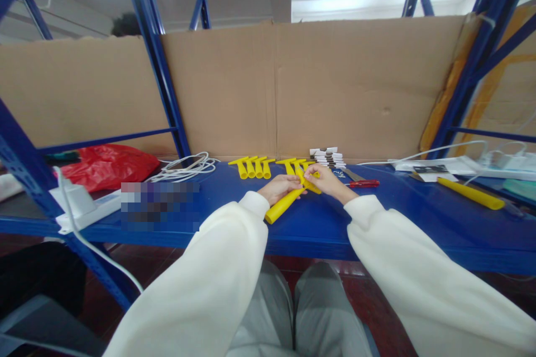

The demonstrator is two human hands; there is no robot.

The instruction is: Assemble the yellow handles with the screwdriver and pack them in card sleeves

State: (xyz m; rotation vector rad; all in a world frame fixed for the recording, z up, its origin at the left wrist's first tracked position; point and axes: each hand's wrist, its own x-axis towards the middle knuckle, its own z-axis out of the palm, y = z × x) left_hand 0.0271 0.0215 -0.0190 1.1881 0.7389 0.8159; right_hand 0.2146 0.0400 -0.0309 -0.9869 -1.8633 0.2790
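In front of me, over the blue shelf top (234, 209), I hold a yellow T-shaped scraper (283, 206) with a thick round handle slanting down to the left. My left hand (283, 187) is closed around it near where handle and head meet. The fingers of my right hand (324, 179) pinch the head on its right side; what they touch there is too small to make out. Behind my hands stand or lie more yellow T-shaped scrapers (288, 165). A row of similar yellow scrapers (255, 168) lies further left.
Behind my right hand are stacked small black-and-white boxes (329, 157), and a red-handled screwdriver (363, 183). One yellow handle (471, 193) lies far right near a white power strip (444, 165). At left are coiled white cable (188, 167) and a red bag (109, 167). Cardboard (355, 89) walls the back.
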